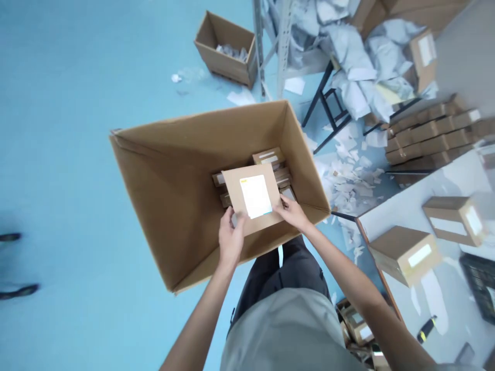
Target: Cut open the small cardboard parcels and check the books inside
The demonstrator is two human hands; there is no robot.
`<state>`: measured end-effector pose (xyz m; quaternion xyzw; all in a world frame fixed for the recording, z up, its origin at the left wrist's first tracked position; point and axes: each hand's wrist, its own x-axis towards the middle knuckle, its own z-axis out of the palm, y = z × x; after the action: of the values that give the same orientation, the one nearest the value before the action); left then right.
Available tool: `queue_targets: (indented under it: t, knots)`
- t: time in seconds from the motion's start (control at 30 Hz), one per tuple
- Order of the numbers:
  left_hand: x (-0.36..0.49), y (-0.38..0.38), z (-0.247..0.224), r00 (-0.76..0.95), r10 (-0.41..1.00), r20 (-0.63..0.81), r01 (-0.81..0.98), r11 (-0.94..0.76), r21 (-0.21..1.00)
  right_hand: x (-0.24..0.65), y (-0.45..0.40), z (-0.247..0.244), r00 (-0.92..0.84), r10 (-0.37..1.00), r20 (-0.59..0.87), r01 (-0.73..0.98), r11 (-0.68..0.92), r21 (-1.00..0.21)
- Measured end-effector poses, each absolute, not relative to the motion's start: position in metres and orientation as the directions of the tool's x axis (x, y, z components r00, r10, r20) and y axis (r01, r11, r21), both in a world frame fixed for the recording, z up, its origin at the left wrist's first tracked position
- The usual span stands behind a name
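Both my hands grip a small cardboard box [234, 188] with a white label [256, 197] on its upper face. My left hand [231, 234] is closed on its near left corner. At the right edge, my right hand [292, 211] pinches it between thumb and fingers. The box is inside the opening of a large open carton [166, 206], above several smaller labelled boxes [268, 156] lying at the carton's right end. The held box hides part of those boxes.
An open cardboard box [228, 67] stands on the blue floor beyond the carton. Grey mailing bags [350, 67] are heaped at upper right. Paper scraps [351, 175] litter the floor. On the white table [402, 299] are cardboard boxes [406, 252] and a yellow-and-black cutter [426, 330].
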<state>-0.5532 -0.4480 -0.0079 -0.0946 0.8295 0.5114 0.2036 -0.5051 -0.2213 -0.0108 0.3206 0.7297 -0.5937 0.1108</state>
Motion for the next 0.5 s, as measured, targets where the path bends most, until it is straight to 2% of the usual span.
queue_targets:
  t: [0.1,0.27,0.37,0.5]
  knots:
    - [-0.533,-0.436,0.059,-0.935,0.085,-0.344,-0.288,0.386,0.876,-0.463,-0.216,0.046,-0.796,0.436,-0.42,0.448,-0.043,-0.893]
    - [-0.493,-0.371,0.152,-0.948,0.319,-0.015,0.079,0.279,0.957,-0.367,-0.192,0.134,-0.688,0.665,-0.292,0.255,-0.155,-0.954]
    - [-0.454,-0.315,0.186,-0.825,0.545,0.148,0.318,0.233,0.919,-0.292,-0.174,0.172,-0.538,0.797,-0.274,0.188,-0.203,-0.961]
    - [-0.368,-0.239,0.213,-0.533,0.802,0.27,0.55,0.086,0.831,-0.178,-0.152,0.201,-0.231,0.942,-0.242,0.1,-0.224,-0.969]
